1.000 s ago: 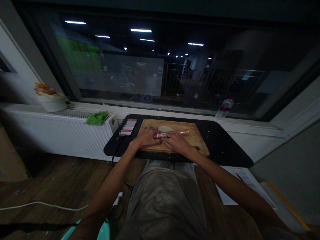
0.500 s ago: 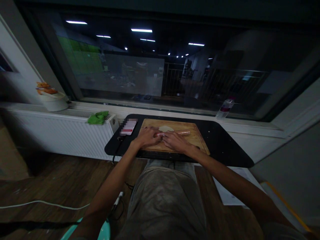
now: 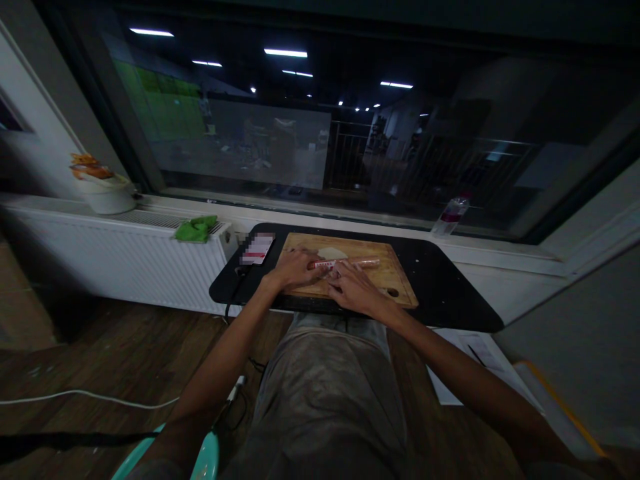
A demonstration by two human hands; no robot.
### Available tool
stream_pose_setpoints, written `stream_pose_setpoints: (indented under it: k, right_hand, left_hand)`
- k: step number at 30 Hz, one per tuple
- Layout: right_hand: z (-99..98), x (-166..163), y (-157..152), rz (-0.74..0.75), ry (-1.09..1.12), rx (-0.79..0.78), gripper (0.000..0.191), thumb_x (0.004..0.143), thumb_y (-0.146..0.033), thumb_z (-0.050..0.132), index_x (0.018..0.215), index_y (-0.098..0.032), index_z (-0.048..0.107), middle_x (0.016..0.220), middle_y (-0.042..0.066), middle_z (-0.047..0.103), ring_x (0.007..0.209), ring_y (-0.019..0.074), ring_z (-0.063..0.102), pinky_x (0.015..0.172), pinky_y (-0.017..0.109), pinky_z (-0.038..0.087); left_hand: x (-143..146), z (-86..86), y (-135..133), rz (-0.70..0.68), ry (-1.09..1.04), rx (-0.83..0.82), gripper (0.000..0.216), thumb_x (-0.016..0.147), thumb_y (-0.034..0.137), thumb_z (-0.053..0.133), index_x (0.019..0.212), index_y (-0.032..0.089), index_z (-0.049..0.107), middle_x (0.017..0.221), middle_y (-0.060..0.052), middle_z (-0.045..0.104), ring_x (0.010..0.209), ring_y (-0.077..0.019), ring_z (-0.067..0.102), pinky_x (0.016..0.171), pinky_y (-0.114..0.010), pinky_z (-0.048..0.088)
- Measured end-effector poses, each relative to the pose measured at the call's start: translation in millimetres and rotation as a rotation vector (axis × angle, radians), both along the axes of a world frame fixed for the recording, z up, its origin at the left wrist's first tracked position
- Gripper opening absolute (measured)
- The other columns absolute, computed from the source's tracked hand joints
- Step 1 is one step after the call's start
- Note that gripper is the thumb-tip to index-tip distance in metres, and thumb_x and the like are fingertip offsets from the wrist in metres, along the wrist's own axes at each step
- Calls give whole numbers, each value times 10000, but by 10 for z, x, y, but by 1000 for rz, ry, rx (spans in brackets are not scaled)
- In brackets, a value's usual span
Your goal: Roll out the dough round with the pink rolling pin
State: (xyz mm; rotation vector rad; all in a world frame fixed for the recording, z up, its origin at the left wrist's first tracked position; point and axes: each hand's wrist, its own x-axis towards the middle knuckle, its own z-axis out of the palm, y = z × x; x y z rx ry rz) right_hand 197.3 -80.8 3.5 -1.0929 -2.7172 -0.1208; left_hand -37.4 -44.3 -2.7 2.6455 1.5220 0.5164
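Observation:
A wooden cutting board (image 3: 395, 273) lies on a black table (image 3: 450, 293) under a dark window. On the board a thin rolling pin (image 3: 367, 263) with a red-and-white label lies across, just in front of a pale flat piece of dough (image 3: 332, 253). My left hand (image 3: 293, 270) rests palm down on the pin's left part, fingers stretched out. My right hand (image 3: 354, 288) lies flat over the pin's middle, fingers extended toward the pin.
A phone (image 3: 258, 247) with a cable lies at the table's left end. A plastic bottle (image 3: 450, 217) stands on the sill at right. On the white radiator (image 3: 100, 257) lie a green cloth (image 3: 196, 229) and a white bowl (image 3: 105, 197). Papers (image 3: 470, 353) lie on the wooden floor.
Both hands and the rolling pin have shifted slightly back toward me on the board; the dough shows more beyond the pin. The camera tilted a little.

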Motion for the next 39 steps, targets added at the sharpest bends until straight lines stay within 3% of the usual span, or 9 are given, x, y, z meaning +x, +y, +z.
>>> stream_pose_setpoints:
  k: [12, 19, 24, 31, 39]
  right_hand:
    - [-25, 57, 156, 78, 64, -34, 219, 1077, -191, 685, 1133, -214, 895, 1158, 99, 782, 1193, 271, 680, 1163, 462, 478]
    - [-32, -2, 162, 86, 86, -36, 211, 1057, -178, 697, 999, -207, 897, 1228, 113, 793, 1219, 293, 678, 1162, 476, 492]
    - [-43, 37, 187, 109, 87, -40, 217, 1074, -224, 689, 1125, -217, 900, 1239, 111, 800, 1246, 293, 685, 1164, 485, 500]
    - [-115, 314, 264, 16, 196, 39, 282, 1029, -140, 661, 1128, -222, 912, 1127, 98, 825, 1168, 281, 728, 1094, 443, 560]
    - [-111, 374, 123, -7, 102, 74, 254, 1023, -151, 697, 1144, -210, 912, 1117, 100, 821, 1220, 289, 718, 1120, 425, 547]
  left_hand:
    - [6, -31, 3, -4, -23, -7, 644, 1136, 722, 428, 1418, 308, 833, 1353, -113, 831, 1344, -338, 725, 1159, -434, 542]
    - [11, -28, 12, -5, -25, -11, 596, 1138, 695, 441, 1366, 319, 843, 1364, -86, 830, 1357, -332, 719, 1165, -435, 543]
    - [-9, -65, 30, -8, -30, 3, 613, 1140, 709, 427, 1404, 338, 836, 1451, -82, 801, 1381, -342, 709, 1163, -436, 545]
    - [-6, -70, 41, 16, -4, -9, 596, 1159, 666, 413, 1480, 349, 802, 1387, -102, 820, 1359, -348, 720, 1176, -460, 536]
    - [4, -67, 20, 20, -1, 11, 582, 1163, 662, 418, 1494, 362, 791, 1479, -78, 786, 1406, -345, 688, 1197, -459, 514]
